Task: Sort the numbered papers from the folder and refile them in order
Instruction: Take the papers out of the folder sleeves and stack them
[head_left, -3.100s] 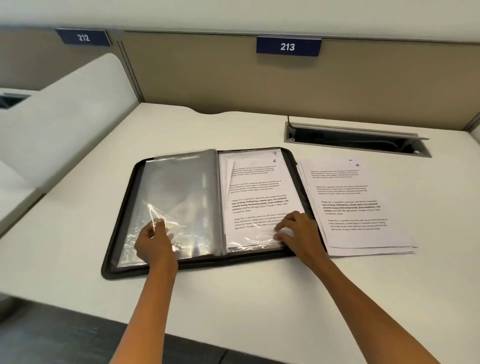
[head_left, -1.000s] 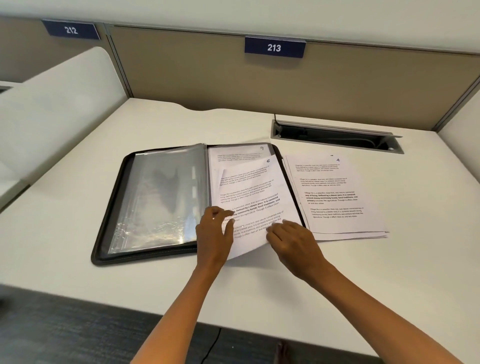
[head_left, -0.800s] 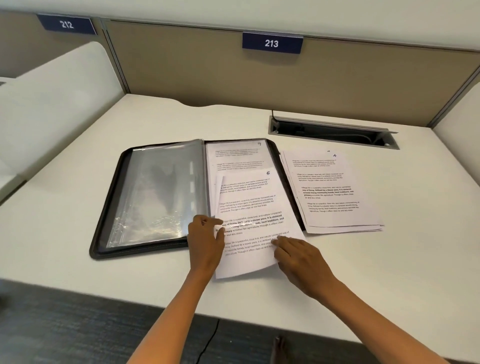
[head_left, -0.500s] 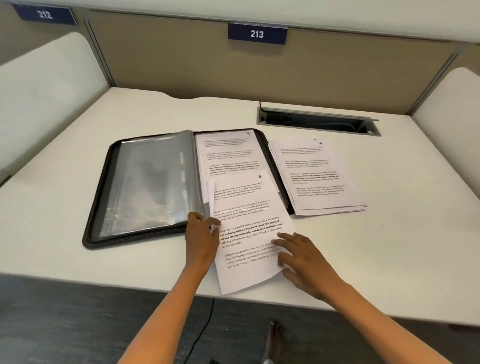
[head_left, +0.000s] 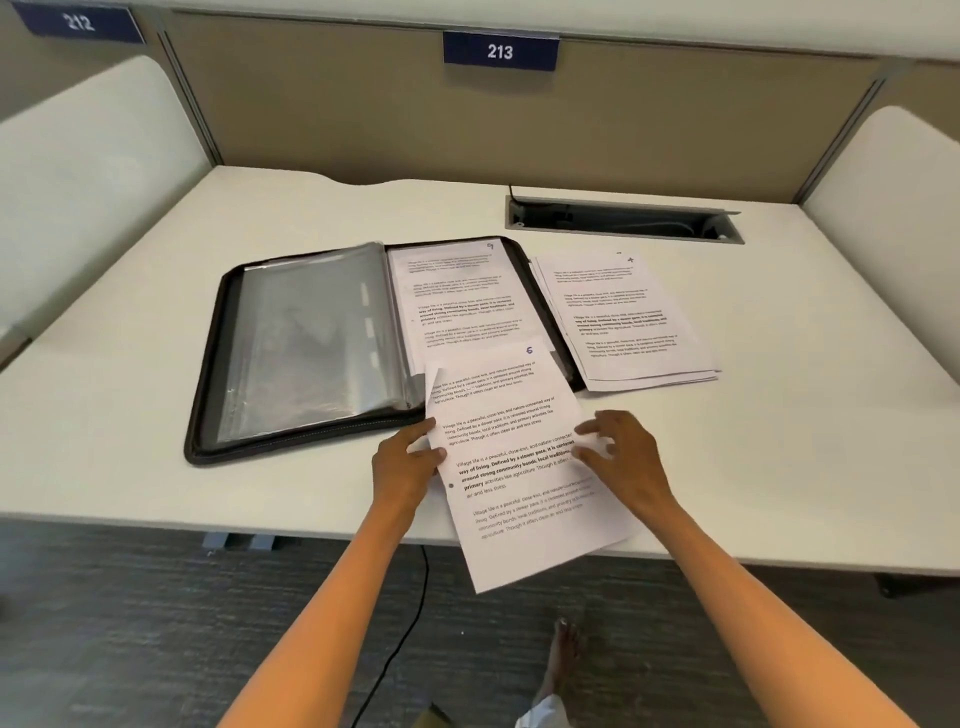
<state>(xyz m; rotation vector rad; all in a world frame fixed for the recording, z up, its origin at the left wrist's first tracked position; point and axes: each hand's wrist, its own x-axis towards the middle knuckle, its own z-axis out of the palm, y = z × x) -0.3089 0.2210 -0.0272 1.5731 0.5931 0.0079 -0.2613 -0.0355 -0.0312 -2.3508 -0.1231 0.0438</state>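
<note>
Both hands are placed on one sheet marked 6 (head_left: 511, 457). The left hand (head_left: 408, 465) is closed on the sheet's left edge, thumb on top, fingers underneath. The right hand (head_left: 623, 457) sits at the right edge w/ fingers spread and loose; whether it actually grips the paper cannot be told.

Sheet 6 is located at the front of the desk (head_left: 779, 467). Its top end overlaps the folder's lower right corner; its bottom end projects past the desk's front edge. Its long axis runs front-to-back, tilted so the top leans left. The printed side faces up, w/ the number at the upper right.

The folder (head_left: 208, 374) lies open and flat, approx. centre-left of the desk. Clear sleeves (head_left: 311, 338) are stacked on its left half. A sheet marked 9 (head_left: 457, 296) is seen on the right half, partly covered by sheet 6. A loose stack (head_left: 623, 317), top sheet marked 4, lies just beside the folder on the right, slightly fanned.

A cable slot (head_left: 623, 223) is recessed at the rear right. The desk is white, enclosed by a tan partition (head_left: 363, 104) w/ a plate reading 213 (head_left: 500, 51) and white side dividers. Dark carpet (head_left: 130, 623), a black cable and a bare foot (head_left: 563, 649) are visible below.
</note>
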